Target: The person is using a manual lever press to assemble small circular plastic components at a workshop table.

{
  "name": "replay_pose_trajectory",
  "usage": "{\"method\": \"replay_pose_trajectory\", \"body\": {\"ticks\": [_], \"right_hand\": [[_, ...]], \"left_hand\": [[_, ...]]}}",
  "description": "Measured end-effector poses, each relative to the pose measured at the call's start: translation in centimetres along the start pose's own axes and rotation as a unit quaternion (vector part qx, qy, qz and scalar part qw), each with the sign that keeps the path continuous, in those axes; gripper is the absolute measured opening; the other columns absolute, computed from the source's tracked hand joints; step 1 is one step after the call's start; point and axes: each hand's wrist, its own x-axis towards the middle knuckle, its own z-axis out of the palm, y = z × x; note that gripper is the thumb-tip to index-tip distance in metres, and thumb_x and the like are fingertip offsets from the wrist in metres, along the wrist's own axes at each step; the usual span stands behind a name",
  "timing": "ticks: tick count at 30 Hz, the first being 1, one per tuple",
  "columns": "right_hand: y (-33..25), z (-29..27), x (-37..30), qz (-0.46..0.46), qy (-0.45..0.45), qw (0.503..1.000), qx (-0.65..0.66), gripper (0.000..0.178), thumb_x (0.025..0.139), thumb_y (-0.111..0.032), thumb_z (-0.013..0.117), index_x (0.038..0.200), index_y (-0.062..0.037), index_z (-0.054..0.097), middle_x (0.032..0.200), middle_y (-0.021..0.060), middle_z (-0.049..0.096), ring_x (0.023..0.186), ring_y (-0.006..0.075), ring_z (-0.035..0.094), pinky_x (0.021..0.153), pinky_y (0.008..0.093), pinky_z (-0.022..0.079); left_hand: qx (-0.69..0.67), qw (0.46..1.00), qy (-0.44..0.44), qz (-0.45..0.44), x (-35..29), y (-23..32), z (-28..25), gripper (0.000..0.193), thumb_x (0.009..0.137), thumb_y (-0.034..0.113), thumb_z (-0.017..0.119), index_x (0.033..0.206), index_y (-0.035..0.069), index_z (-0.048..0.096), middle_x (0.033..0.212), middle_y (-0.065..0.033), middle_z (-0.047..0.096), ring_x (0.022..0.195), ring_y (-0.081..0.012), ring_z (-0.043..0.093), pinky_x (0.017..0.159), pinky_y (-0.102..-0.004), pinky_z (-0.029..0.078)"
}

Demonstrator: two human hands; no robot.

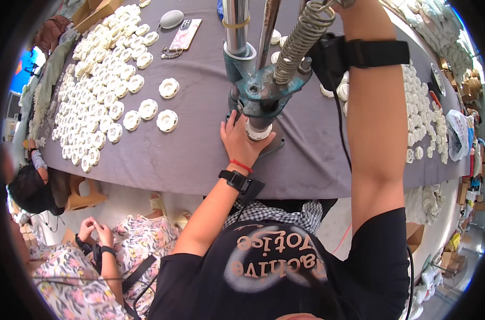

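A teal hand press [269,88] with a steel column and a coil spring [305,40] stands on the table in front of me. Beneath its ram sits a round white plastic part [258,131]. My left hand [241,140] is closed around that part from the left, its thumb along the near side and its fingers reaching toward the press column. Raised past the spring, my right arm leads up to my right hand [352,9] at the top edge. Most of that hand is cut off, and its fingers cannot be made out.
Many white round parts [106,80] lie heaped on the left of the grey-covered table [200,160]; more white parts [415,106] are on the right. A phone [186,34] and a grey oval device [171,19] lie at the back. A person [101,240] sits at my left.
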Motion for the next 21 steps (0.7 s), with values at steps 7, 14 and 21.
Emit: {"method": "replay_pose_trajectory", "body": {"ticks": [7,14,21], "right_hand": [[-4.4,-5.6,-15.2,0.245,-0.084,0.94,0.224,0.069,0.077,0.001,0.052,0.144,0.0017,0.036,0.143,0.0195,0.046,0.135,0.0277,0.043,0.109,0.0339,0.035],[5.9,6.5,-34.4,0.224,-0.108,0.947,-0.202,0.074,0.078,-0.004,0.057,0.144,0.007,0.026,0.147,0.0294,0.032,0.139,0.0428,0.029,0.116,0.0486,0.018],[3.2,1.0,-33.9,0.056,0.0,0.998,0.036,0.055,0.09,-0.009,0.058,0.138,0.0045,0.036,0.138,0.0254,0.045,0.131,0.0376,0.044,0.106,0.05,0.038]], "left_hand": [[-0.03,0.998,0.037,-0.047,-1.2,-2.1,0.2,0.076,0.058,0.043,0.087,0.114,0.003,0.056,0.125,-0.0158,0.058,0.13,-0.0374,0.042,0.107,-0.0579,0.026],[-0.103,0.993,0.048,-0.013,-0.3,-0.8,1.9,0.115,0.054,0.05,0.088,0.14,-0.003,0.032,0.144,-0.0228,0.037,0.137,-0.0407,0.03,0.111,-0.0563,0.021],[-0.002,1.0,-0.018,0.0,-0.3,-2.3,-0.4,0.087,0.06,0.045,0.086,0.126,0.002,0.051,0.127,-0.0161,0.054,0.126,-0.0355,0.044,0.11,-0.0548,0.023]]}}
